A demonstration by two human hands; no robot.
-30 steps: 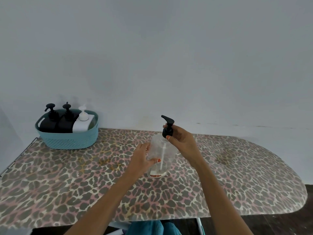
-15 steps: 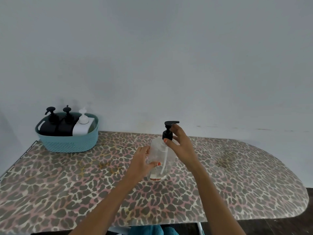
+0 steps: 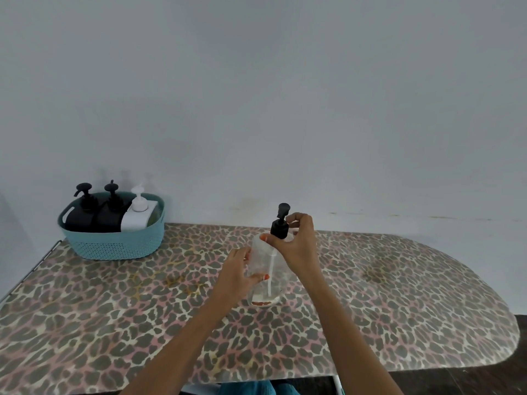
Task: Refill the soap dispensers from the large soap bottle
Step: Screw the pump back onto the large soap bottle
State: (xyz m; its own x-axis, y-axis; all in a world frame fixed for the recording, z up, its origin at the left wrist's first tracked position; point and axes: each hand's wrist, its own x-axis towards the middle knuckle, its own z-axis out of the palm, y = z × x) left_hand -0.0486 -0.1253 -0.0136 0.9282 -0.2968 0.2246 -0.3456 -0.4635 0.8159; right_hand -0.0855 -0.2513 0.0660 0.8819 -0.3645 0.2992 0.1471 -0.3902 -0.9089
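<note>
A clear, almost empty soap dispenser point(image 3: 263, 262) stands upright on the leopard-print table point(image 3: 399, 295), its white dip tube showing through the wall. My left hand point(image 3: 238, 276) grips the bottle's body from the left. My right hand point(image 3: 296, 243) pinches the black pump top point(image 3: 281, 223) at its collar from the right. A teal basket point(image 3: 114, 240) at the back left holds two black dispensers point(image 3: 82, 215) and a white one point(image 3: 139, 212). No large soap bottle is in view.
The table ends at a rounded edge on the right and runs against a plain grey wall at the back. A metal rail lines its left edge point(image 3: 42, 258). Dark floor shows past the right end.
The pump top's nozzle has turned: it pointed left, then right, and now faces away from me. My right hand has shifted round the collar with it. My left hand keeps its grip.
</note>
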